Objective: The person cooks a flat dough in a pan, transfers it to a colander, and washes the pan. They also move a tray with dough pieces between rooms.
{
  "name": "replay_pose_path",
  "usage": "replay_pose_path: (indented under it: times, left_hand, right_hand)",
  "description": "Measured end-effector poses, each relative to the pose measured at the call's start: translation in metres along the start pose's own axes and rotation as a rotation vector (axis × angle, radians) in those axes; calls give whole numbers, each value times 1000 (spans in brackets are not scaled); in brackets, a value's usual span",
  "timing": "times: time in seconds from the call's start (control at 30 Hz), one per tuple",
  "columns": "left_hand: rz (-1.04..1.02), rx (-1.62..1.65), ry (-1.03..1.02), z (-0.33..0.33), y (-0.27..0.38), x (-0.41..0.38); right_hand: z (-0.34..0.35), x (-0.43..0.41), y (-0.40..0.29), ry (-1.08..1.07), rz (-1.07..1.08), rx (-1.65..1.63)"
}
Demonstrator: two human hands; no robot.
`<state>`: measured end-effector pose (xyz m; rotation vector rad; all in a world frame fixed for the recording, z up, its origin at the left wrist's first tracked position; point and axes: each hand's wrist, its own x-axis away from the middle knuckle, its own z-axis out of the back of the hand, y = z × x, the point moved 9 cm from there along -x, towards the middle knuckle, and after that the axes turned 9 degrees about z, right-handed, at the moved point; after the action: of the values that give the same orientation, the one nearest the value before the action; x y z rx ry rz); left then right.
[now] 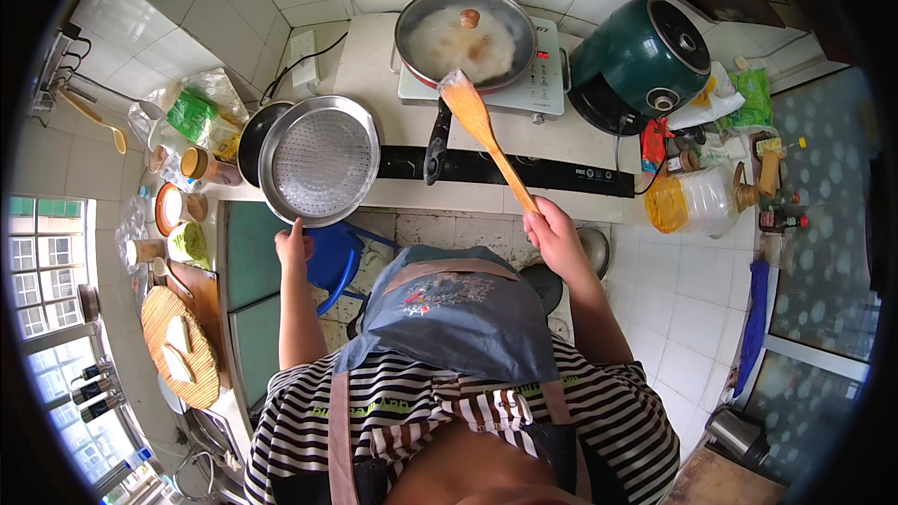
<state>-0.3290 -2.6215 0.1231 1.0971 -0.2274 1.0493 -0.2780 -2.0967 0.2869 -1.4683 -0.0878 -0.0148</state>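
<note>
My right hand (551,228) grips the handle end of a wooden spatula (471,111), whose flat blade points up near the rim of a frying pan. The pan has a glass lid (421,21) on it with a brown knob, and pale food shows blurred beneath. It stands on a white induction cooker (551,95) with a lit red display; its black handle (437,147) points towards me. At the left, my left hand (293,244) touches or holds the near rim of a round perforated metal steamer tray (319,161), which overlaps a dark pan (254,144).
A green air fryer (635,56) stands right of the cooker, with a large plastic oil bottle (691,202) nearer. Jars, bags and a round woven mat (200,358) with pale pieces lie at the left. A blue plastic chair (333,263) stands below the counter.
</note>
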Motion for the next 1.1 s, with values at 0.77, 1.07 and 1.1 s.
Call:
replay_pose_path:
  times: [0.77, 1.07, 1.1]
  left_hand:
    - [-1386, -1184, -83, -403, 399, 219]
    - [-1342, -1027, -83, -390, 445, 202]
    - [-1295, -1030, -126, -381, 450, 198]
  right_hand:
    - [37, 147, 34, 705, -295, -364]
    - [38, 149, 17, 791, -172, -225]
    - [45, 141, 7, 755, -116, -43]
